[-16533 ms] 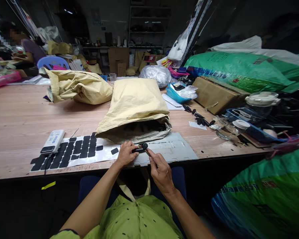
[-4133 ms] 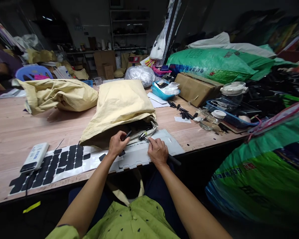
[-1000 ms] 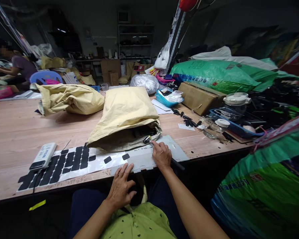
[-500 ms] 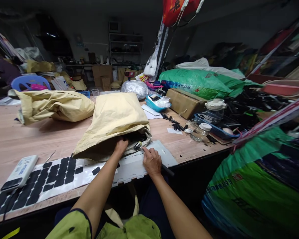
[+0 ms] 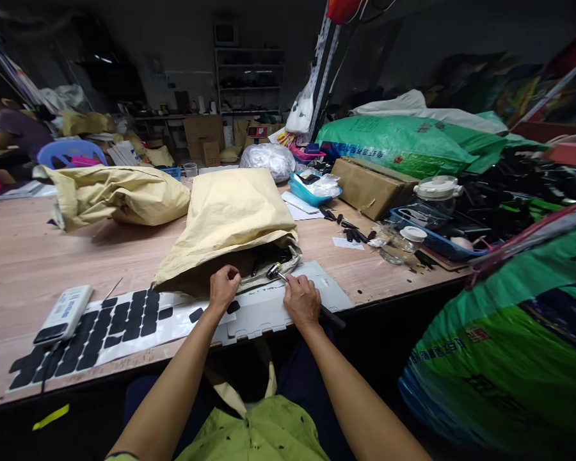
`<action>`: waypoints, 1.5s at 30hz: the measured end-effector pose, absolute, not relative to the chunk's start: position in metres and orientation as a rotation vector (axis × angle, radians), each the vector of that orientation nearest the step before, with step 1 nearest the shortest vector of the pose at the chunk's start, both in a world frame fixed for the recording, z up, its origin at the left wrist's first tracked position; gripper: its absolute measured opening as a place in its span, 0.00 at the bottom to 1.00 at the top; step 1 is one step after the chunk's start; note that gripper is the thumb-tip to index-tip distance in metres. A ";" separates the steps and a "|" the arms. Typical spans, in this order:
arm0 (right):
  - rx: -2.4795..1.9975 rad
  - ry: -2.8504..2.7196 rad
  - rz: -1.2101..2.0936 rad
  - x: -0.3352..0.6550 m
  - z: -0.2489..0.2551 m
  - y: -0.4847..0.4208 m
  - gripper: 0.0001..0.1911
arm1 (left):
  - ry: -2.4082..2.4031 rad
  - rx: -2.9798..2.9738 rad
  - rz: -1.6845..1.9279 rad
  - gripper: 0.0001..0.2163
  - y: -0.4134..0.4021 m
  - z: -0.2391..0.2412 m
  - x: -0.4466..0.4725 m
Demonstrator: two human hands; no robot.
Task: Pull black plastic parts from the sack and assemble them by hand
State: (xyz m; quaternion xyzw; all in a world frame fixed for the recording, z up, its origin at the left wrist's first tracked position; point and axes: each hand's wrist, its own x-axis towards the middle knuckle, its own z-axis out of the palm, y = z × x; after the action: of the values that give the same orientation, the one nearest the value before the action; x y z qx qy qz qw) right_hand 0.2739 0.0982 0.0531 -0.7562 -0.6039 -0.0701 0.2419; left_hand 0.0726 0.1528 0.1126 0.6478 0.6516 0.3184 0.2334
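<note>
My right hand (image 5: 302,301) is wrapped round a small hammer (image 5: 274,271), whose shiny metal head points to the bag's mouth and whose black handle sticks out below my palm. In front of me lies a large cream bag (image 5: 242,208), its dark mouth facing me with black items inside, hard to make out. Just at that mouth is my left hand (image 5: 224,286), its fingers curled together; whatever they may hold is hidden. Beneath both hands lies a pale grey board (image 5: 264,314) at the table edge. To its left is a white sheet with black rounded pads (image 5: 134,314).
A white device (image 5: 67,310) with a cable lies on the left. Behind it rests another cream bag (image 5: 125,195). On the right are black pieces (image 5: 352,234), a cardboard box (image 5: 372,186), jars (image 5: 436,195) and a green sack (image 5: 509,333). A person (image 5: 22,128) sits far left.
My left hand has come out of the bag's mouth towards me, fingers curled. The right hand keeps its grip on the hammer. The whole view has shifted slightly.
</note>
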 end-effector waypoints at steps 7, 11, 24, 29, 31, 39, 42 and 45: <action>-2.103 -1.658 -0.173 0.273 0.056 0.097 0.15 | 1.789 1.765 0.623 0.12 0.180 0.108 0.117; -2.101 -1.661 -0.159 0.274 0.055 0.097 0.15 | 1.801 1.732 0.558 0.11 0.192 0.105 0.128; -2.092 -1.626 -0.154 0.273 0.057 0.097 0.15 | 1.556 2.006 0.720 0.07 0.107 0.080 0.065; -2.065 -1.619 -0.166 0.274 0.053 0.096 0.14 | 1.491 2.062 0.798 0.07 0.104 0.072 0.064; -2.057 -1.622 -0.171 0.275 0.052 0.097 0.14 | 1.475 2.071 0.820 0.07 0.105 0.071 0.063; -1.917 -1.690 -0.055 0.281 0.056 0.093 0.20 | 1.492 2.006 0.804 0.07 0.106 0.068 0.064; -1.750 -1.626 0.057 0.278 0.057 0.081 0.20 | 1.517 1.995 0.805 0.07 0.106 0.069 0.066; -1.579 -1.548 0.191 0.269 0.059 0.065 0.20 | 1.537 2.014 0.794 0.07 0.105 0.071 0.067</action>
State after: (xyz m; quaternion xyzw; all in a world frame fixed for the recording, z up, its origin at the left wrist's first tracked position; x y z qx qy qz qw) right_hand 0.2689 0.0647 0.0589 -0.6372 -0.6247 0.0770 0.4448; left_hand 0.0674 0.1048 0.0710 0.7363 0.5619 0.2901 0.2408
